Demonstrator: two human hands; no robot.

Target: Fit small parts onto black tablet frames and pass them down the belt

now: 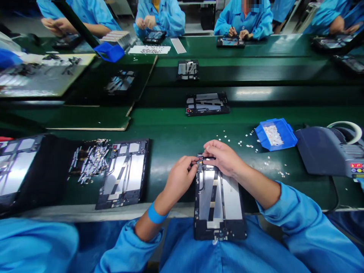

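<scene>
Green bench [176, 132] of an assembly line, workers in blue coats seated opposite. Nearest, an opened tablet chassis [218, 201] lies half on the bench edge, half over the lap. Left hand [180, 178] pinches a small part at its top edge; right hand [223, 157] presses fingertips down beside it. Judged light, stiff, fragile inside: hold by the frame edges. Beyond, a blue parts tray [275, 133].

Tablet chassis [218, 197] showed matt black plastic frame with smooth silvery metal plates, green bench top [170, 132] looked smooth and faintly glossy, blue bin [275, 134] appeared glossy plastic, sleeves [295, 223] were blue cloth, grey machine [324, 151] had matt plastic casing, wristband [155, 215] smooth blue.
</scene>
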